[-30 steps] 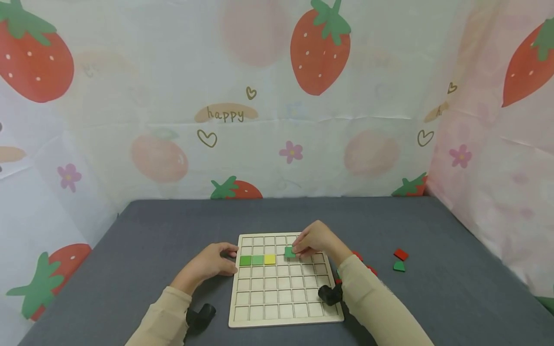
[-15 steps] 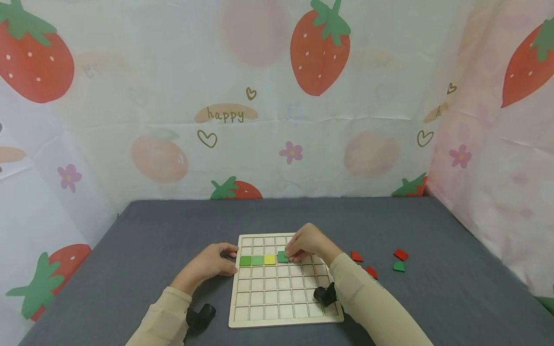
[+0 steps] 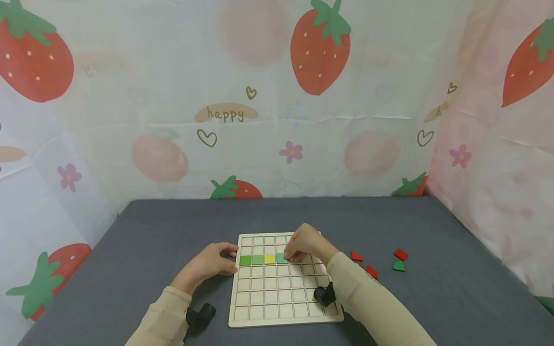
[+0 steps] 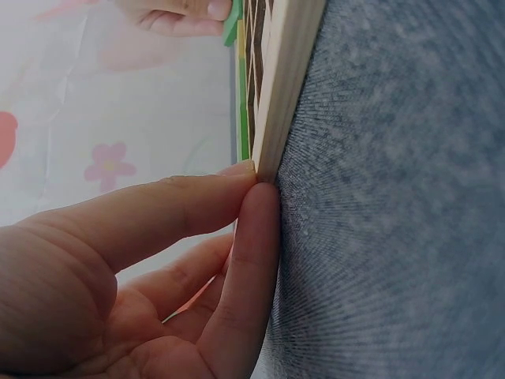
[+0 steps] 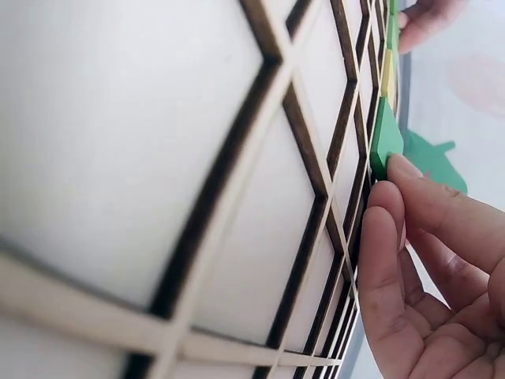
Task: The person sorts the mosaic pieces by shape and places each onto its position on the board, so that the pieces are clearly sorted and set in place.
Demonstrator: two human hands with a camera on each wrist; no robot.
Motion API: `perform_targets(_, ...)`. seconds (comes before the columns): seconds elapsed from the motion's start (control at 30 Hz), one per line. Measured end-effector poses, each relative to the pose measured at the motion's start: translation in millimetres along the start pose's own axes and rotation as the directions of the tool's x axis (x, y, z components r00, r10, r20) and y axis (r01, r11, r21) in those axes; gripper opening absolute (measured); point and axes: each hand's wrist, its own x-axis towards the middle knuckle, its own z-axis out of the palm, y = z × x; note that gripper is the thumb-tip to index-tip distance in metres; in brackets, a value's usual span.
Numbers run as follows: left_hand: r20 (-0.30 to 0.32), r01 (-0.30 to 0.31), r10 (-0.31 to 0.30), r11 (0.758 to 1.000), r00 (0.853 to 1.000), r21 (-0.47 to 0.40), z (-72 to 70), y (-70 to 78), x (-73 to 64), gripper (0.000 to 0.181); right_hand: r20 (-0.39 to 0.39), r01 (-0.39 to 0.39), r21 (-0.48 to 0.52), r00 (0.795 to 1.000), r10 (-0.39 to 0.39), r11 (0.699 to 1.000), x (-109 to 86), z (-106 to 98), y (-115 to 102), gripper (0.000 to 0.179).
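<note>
A pale wooden grid board (image 3: 270,312) lies on the table. My left hand (image 3: 214,261) holds its left edge; in the left wrist view the fingertips (image 4: 262,207) touch the rim. My right hand (image 3: 304,243) pinches a green square tile (image 3: 281,258) by its right side, over the row's fourth cell. In the right wrist view this green tile (image 5: 387,136) looks slightly tilted, beside the yellow tile. To the left in that row sit a yellow tile (image 3: 270,259), a light green tile (image 3: 257,260) and a darker green tile (image 3: 245,260).
Right of the board lie red pieces (image 3: 356,255), partly hidden by the right sleeve. Farther right are another red piece (image 3: 401,254) and a green piece (image 3: 399,266). A strawberry-print cloth (image 3: 277,154) hangs behind the dark grey table (image 3: 186,216).
My right hand has moved left and slightly down with the green tile, from over the fifth cell to the fourth, next to the yellow tile. The left hand has stayed put.
</note>
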Motion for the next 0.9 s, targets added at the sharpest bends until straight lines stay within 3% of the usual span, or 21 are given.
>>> perform_targets(0.27,0.001,0.004,-0.004,1.0,1.0,0.008,1.1,-0.6,0.7,0.06,-0.033,-0.001,-0.074,0.999,-0.002,0.997,-2.3,3.3,-3.2,0.007)
perform_targets(0.43,-0.003,0.002,-0.002,1.0,1.0,0.01,1.8,-0.9,1.1,0.059,-0.016,0.028,-0.051,0.999,-0.028,0.998,-2.3,0.4,-0.5,0.005)
perform_targets(0.63,0.001,-0.002,0.002,1.0,1.0,-0.003,1.9,-0.7,0.9,0.059,-0.015,0.081,-0.006,0.997,-0.081,0.997,-8.1,-20.3,4.9,0.008)
perform_targets(0.9,-0.006,0.009,-0.009,1.0,1.0,0.009,0.0,0.8,-0.3,0.06,-0.046,0.067,-0.004,0.997,-0.067,0.998,-20.7,-56.0,14.5,0.016)
